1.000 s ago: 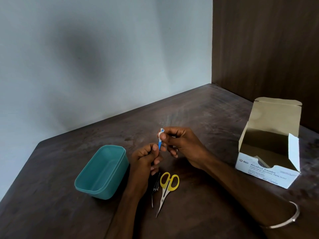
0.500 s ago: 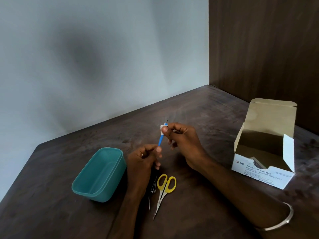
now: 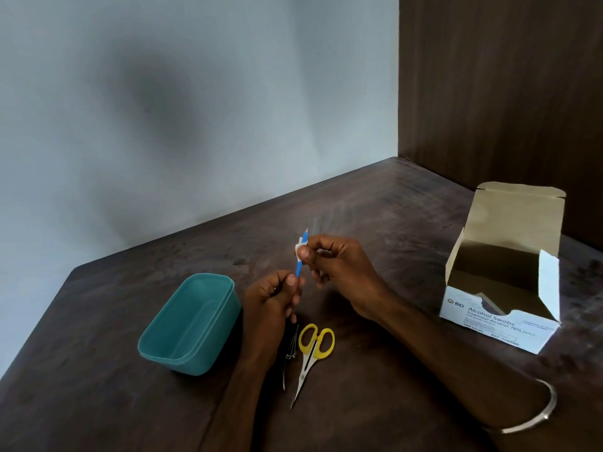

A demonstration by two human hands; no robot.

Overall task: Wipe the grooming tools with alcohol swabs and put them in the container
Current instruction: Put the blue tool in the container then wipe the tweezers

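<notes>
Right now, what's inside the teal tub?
Nothing shows inside the teal tub: bare floor and far wall. Its near wall hides the inner near corner. The scissors lie outside on the table.

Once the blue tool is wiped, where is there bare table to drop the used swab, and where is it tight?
Bare table lies between the yellow scissors and the swab box, and behind the hands toward the wall. It is crowded between the teal container and the scissors: the left hand and a thin metal tool fill that gap.
</notes>
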